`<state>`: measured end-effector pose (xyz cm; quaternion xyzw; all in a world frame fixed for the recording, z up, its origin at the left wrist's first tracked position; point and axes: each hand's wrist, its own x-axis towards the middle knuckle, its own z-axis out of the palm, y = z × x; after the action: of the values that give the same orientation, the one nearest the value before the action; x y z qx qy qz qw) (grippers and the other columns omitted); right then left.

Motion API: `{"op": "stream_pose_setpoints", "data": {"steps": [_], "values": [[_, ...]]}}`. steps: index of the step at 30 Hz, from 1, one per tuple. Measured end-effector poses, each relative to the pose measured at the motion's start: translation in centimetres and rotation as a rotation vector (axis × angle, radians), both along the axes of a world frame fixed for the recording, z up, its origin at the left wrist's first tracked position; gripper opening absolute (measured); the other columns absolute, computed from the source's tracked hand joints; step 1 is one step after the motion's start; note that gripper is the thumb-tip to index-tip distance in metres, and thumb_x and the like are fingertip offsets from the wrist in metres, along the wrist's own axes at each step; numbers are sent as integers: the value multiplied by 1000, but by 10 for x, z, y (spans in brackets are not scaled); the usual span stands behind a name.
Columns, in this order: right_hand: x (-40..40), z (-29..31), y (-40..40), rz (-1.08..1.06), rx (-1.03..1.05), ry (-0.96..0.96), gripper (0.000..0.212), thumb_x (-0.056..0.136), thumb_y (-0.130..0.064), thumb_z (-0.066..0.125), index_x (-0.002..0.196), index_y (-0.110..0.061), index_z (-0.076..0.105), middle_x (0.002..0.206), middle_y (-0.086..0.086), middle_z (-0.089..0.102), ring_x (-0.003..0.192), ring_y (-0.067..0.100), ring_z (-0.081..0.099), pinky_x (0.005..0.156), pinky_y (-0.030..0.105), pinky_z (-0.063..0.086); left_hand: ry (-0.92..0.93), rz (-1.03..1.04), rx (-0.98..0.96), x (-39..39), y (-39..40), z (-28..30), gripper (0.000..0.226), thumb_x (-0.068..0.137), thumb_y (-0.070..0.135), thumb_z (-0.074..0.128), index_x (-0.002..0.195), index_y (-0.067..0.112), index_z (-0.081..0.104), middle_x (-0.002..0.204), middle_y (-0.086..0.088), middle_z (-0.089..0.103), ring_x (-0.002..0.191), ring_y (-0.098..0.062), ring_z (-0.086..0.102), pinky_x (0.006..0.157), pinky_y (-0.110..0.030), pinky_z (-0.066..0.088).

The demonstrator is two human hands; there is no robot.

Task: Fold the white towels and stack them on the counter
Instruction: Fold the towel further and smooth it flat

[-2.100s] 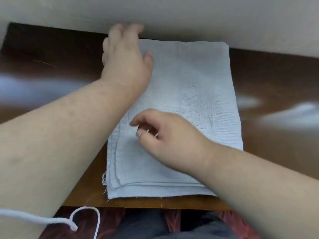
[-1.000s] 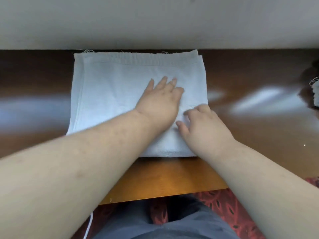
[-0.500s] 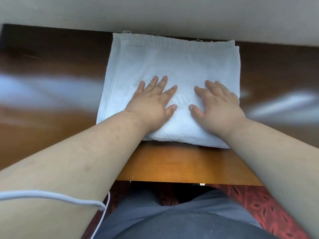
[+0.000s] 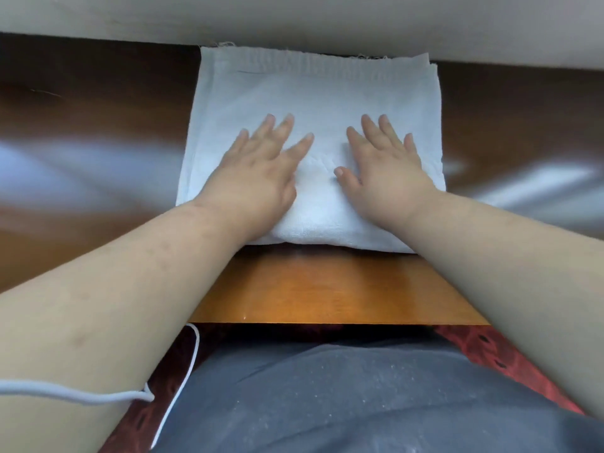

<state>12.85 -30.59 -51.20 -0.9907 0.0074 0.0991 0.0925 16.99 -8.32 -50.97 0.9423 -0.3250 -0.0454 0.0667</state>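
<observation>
The folded white towel lies in the upper middle of the frame, on the wooden counter, and its far edge touches the pale wall at the top. Its near edge, toward the bottom of the frame, looks rounded and thick, so I judge it is the fold, while the open hems are at the far side.

The left hand rests flat on the left half of the towel with straight, spread fingers. The right hand rests flat on the right half in the same way. Neither hand grips the cloth; both only press on it with the palms. Between the two hands the fabric shows a small raised wrinkle.

The step in hand seems to be the pressing and smoothing of the folded towel. To do it well, I think the palms should slide outward from the middle, toward the left and right edges, so the wrinkle between them is pushed out and not trapped. The pressure should be even on both sides, otherwise the layers can shift and the corners at the upper right, where one layer already shows a little beyond the other, will go more apart. Only one towel is visible here, so no stack can be seen
</observation>
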Motion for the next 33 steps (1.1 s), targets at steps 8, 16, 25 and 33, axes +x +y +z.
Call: {"op": "stream_pose_setpoints", "data": {"steps": [8, 16, 25, 33], "values": [[4, -12, -39, -34, -50, 66, 82, 88, -77, 18, 158, -35, 5, 167, -1, -5, 153, 19, -10, 122, 52, -3, 139, 164, 186, 55, 2, -21, 65, 96, 53, 20, 155, 36, 1, 165, -5, -9, 150, -25, -10, 120, -48, -3], [71, -1, -51, -85, -75, -5, 73, 94, -69, 20, 157, -32, 16, 167, 5, 4, 153, 25, -2, 120, 56, -1, 10, -8, 196, 115, -25, -14, 62, 96, 48, 26, 155, 34, 12, 165, -7, 6, 150, -30, 4, 120, -53, 6], [72, -3, -67, -212, 44, -87, 75, 97, -63, 28, 158, -22, 18, 167, 8, 6, 153, 27, -1, 121, 57, 2, 7, 315, 97, 119, -10, -15, 65, 99, 54, 31, 156, 30, 9, 164, -11, 0, 150, -33, 4, 119, -53, 6], [-94, -7, -71, 226, -24, 153, 104, 79, -84, 32, 159, -27, -4, 163, -5, -13, 152, 16, -13, 124, 45, 4, 88, -130, 148, -27, 73, -19, 90, 84, 80, 33, 156, 32, 12, 164, 0, 10, 151, -21, 6, 121, -45, 10]]}}
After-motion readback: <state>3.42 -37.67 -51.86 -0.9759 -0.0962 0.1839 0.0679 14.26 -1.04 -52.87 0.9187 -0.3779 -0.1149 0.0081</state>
